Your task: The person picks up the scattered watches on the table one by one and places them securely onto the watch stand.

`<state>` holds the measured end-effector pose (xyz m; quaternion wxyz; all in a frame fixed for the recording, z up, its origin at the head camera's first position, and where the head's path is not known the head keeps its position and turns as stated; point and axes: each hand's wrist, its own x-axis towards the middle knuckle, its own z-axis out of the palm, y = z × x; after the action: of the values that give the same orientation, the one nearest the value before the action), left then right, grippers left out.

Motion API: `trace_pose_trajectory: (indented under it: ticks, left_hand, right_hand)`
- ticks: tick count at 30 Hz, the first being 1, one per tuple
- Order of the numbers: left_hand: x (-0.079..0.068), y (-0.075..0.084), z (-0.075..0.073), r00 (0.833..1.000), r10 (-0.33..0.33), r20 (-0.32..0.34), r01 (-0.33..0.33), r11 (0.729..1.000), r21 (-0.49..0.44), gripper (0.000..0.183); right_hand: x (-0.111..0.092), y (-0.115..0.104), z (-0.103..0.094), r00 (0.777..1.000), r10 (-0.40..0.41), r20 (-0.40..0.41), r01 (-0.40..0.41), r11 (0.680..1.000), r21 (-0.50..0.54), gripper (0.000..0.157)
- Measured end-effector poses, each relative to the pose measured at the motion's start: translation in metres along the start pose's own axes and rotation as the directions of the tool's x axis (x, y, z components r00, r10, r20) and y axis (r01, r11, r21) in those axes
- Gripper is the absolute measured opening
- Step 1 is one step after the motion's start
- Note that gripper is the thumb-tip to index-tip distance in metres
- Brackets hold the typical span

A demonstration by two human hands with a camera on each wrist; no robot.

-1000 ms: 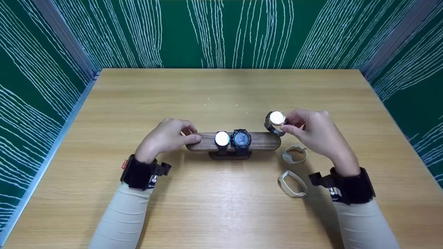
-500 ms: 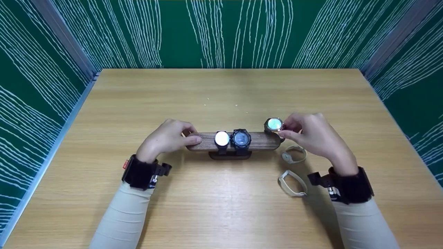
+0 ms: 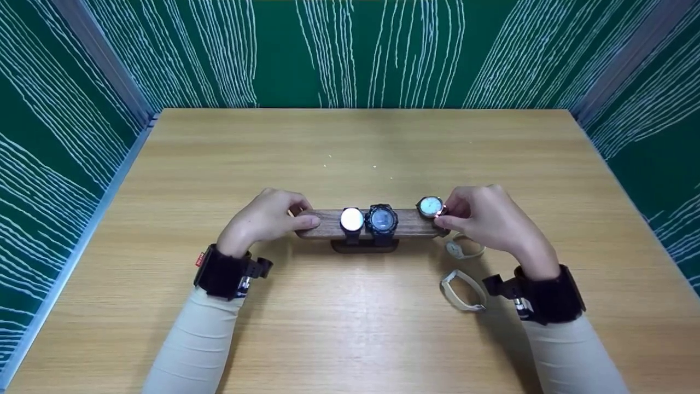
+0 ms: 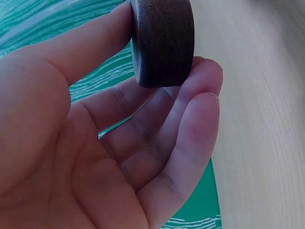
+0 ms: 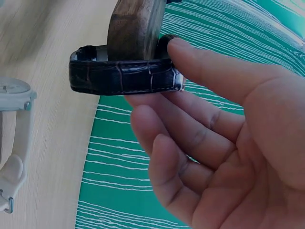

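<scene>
A dark wooden watch stand lies crosswise at mid-table on a small base. My left hand pinches its left end, thumb on the near face and fingers behind; the rounded wood end shows in the left wrist view. On the bar sit a watch with a bright glaring dial and a chunky black watch. At the right end my right hand pinches a round-dialled watch. In the right wrist view, its dark crocodile-patterned strap loops around the stand's end.
Right of the stand lies a pale-strapped watch, partly hidden by the right hand. Nearer me is a cream band on its side. Tiny white specks dot the wooden table behind the stand. Green white-streaked panels surround it.
My right hand has brought the leather-strapped watch down and left, from beyond the stand's right end to over it. The left hand keeps its grip on the stand.
</scene>
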<state>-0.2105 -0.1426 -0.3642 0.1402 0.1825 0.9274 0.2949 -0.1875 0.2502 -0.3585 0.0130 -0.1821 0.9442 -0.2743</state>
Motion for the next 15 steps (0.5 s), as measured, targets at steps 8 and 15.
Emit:
trace_pose_trajectory:
  ticks: [8, 15]
  left_hand:
    - [-0.0003, 0.0005, -0.0001, 1.0, 0.004, -0.002, -0.004, 1.0, 0.016, 0.031]
    - [0.0008, -0.0002, 0.0003, 1.0, -0.005, 0.001, 0.005, 1.0, 0.017, 0.033]
  right_hand:
    - [-0.0017, -0.0039, 0.0014, 0.999, 0.036, 0.02, -0.037, 0.999, 0.007, 0.015]
    - [-0.0028, -0.0071, 0.0039, 0.998, 0.047, 0.03, -0.047, 0.999, -0.012, 0.02]
